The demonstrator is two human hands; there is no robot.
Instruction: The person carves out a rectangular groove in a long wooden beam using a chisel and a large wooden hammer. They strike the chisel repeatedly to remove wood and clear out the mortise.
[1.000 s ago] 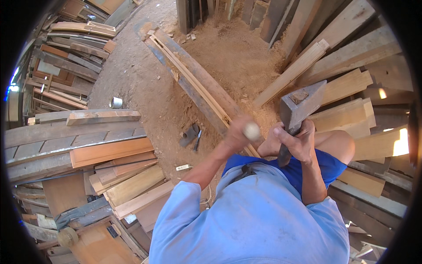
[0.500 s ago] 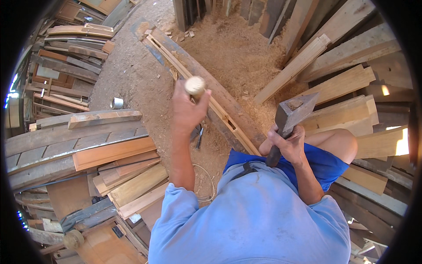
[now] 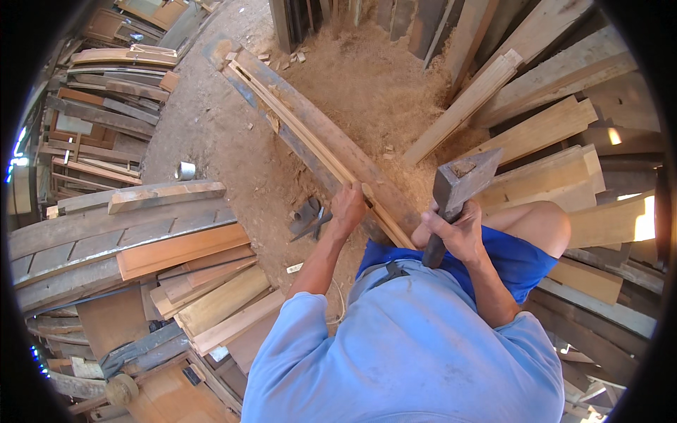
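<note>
Hands: left hand (image 3: 348, 209), raised a moment ago, now grips long wooden strip (image 3: 321, 144) on floor; right hand (image 3: 458, 229) stays clamped on mallet (image 3: 458, 185). Striking paused.

Left hand (image 3: 348, 208) grips long plank (image 3: 321, 144) lying on sawdust floor (image 3: 233, 148). Right hand (image 3: 458, 229) clasps mallet (image 3: 455, 190) handle, head raised. Stacked boards (image 3: 176, 250) at left.

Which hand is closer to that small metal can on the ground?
Left. The left hand grips the long wooden beam, with the metal can off to its left. The right hand holds the hammer farther right.
</note>
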